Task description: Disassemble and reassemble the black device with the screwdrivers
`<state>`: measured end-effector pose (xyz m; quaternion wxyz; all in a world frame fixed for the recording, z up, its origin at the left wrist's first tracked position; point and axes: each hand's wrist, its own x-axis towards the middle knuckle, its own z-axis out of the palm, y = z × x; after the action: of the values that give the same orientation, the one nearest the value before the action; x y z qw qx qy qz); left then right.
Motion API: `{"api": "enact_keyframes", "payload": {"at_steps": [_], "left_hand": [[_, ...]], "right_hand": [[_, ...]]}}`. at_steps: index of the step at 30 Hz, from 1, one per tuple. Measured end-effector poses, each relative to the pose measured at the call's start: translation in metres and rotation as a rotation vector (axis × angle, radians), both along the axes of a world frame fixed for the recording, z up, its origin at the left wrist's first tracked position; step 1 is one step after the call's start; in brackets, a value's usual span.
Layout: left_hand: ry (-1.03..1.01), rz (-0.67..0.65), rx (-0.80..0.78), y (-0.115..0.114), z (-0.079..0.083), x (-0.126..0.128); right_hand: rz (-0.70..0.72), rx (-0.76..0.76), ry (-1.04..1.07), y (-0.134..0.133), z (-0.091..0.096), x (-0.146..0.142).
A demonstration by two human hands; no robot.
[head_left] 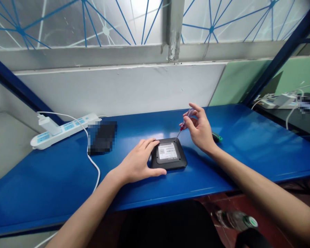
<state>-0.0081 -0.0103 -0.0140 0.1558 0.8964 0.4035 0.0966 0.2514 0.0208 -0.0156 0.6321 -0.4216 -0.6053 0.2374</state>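
Black device [169, 153] lies label-up on the blue desk [54, 182], just below the middle of the frame. At its left side is the left hand [136, 161] — thumb spread well apart from the fingers, fingertips on its upper left corner, thumb along its lower edge. Right of center, the right hand [200, 130] has thumb and fingers clamped on a tilted screwdriver [181, 128] — its tip at the device's upper edge. A green-ended tool [217, 137] lies partly hidden behind the right wrist.

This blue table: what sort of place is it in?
Probably a workshop or repair space: the right hand holds a screwdriver at a black box, and a power strip lies on the table.
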Motion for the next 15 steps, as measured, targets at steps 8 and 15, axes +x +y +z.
{"api": "enact_keyframes", "payload": {"at_steps": [8, 15], "left_hand": [[-0.038, 0.050, -0.026, 0.009, -0.004, 0.003], [-0.008, 0.021, -0.024, 0.041, 0.004, 0.006]], "right_hand": [[-0.003, -0.013, 0.005, 0.000, -0.002, 0.000], [0.014, -0.028, 0.001, -0.001, -0.002, -0.002]]}}
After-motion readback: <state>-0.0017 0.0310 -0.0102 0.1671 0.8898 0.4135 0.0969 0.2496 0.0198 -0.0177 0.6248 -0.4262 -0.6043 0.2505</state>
